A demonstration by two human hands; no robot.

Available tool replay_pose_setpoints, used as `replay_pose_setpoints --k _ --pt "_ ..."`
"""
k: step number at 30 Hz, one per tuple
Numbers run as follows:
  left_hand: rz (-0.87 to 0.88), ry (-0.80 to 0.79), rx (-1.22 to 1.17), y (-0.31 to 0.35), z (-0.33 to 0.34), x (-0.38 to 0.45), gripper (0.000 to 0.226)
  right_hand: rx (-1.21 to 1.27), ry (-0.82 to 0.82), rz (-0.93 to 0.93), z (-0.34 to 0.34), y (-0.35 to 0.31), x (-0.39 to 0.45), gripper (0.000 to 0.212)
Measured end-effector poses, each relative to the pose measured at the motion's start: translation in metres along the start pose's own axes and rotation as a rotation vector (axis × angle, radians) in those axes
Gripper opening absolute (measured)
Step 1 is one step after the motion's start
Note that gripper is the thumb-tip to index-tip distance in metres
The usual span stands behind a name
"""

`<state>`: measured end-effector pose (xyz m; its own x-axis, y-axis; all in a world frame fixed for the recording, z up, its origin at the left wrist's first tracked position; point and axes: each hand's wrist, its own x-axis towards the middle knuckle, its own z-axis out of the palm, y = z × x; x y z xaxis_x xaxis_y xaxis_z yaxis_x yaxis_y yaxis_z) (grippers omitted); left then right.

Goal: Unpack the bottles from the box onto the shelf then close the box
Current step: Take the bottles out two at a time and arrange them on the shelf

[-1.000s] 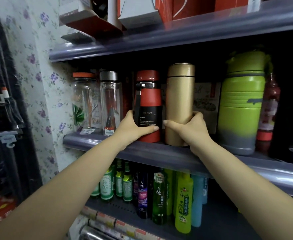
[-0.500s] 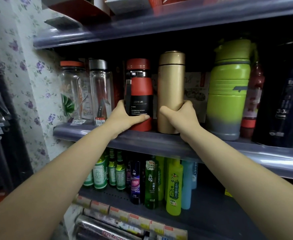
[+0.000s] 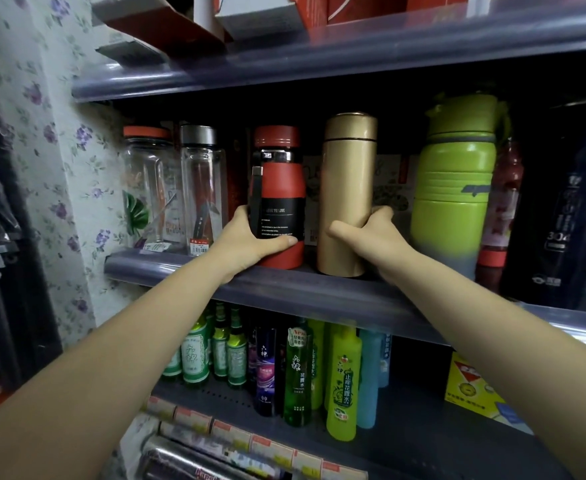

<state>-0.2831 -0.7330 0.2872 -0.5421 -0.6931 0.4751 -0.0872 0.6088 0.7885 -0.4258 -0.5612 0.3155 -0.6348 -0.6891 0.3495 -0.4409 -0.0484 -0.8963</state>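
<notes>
Left hand [image 3: 246, 242]: wrapped around the red bottle [image 3: 277, 197], upright on the shelf [image 3: 319, 294].
Right hand [image 3: 376, 237]: clasped around the gold flask [image 3: 347, 192], just beside it.

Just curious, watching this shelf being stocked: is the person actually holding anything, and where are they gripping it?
Yes. The left hand grips the red bottle around its lower body; the right hand grips the gold flask low on its body. Both stand on the shelf.
</notes>
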Motion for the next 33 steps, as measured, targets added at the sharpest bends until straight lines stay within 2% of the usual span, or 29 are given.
replay_pose_setpoints --k 5,11,14,16,18,22,29,33 --pt "0.002 0.000 -0.015 0.0006 0.0011 -0.0010 0.110 0.056 0.015 -0.020 -0.0011 0.0049 0.0001 0.088" --pt "0.010 -0.003 -0.023 0.0027 0.0017 -0.0037 0.104 0.061 0.017 -0.038 -0.0012 0.0070 0.0036 0.063" --pt "0.011 0.004 -0.026 0.0037 0.0020 -0.0054 0.103 0.079 -0.002 -0.025 0.0001 0.0069 0.0029 0.079" --pt "0.010 0.008 -0.016 0.0042 0.0023 -0.0056 0.105 0.047 0.014 -0.034 -0.0001 0.0064 0.0011 0.083" --pt "0.005 0.010 -0.007 0.0041 0.0020 -0.0052 0.105 0.036 0.028 -0.044 -0.0004 0.0066 0.0011 0.080" --pt "0.003 0.008 -0.001 0.0040 0.0016 -0.0047 0.109 0.054 0.029 -0.043 -0.0006 0.0077 0.0035 0.062" --pt "-0.004 -0.012 0.024 0.0050 -0.0008 -0.0047 0.111 0.078 0.045 -0.043 -0.0013 0.0054 0.0000 0.078" --pt "-0.011 -0.005 0.022 0.0052 -0.0013 -0.0047 0.112 0.048 0.089 -0.051 -0.0009 0.0076 0.0013 0.065"
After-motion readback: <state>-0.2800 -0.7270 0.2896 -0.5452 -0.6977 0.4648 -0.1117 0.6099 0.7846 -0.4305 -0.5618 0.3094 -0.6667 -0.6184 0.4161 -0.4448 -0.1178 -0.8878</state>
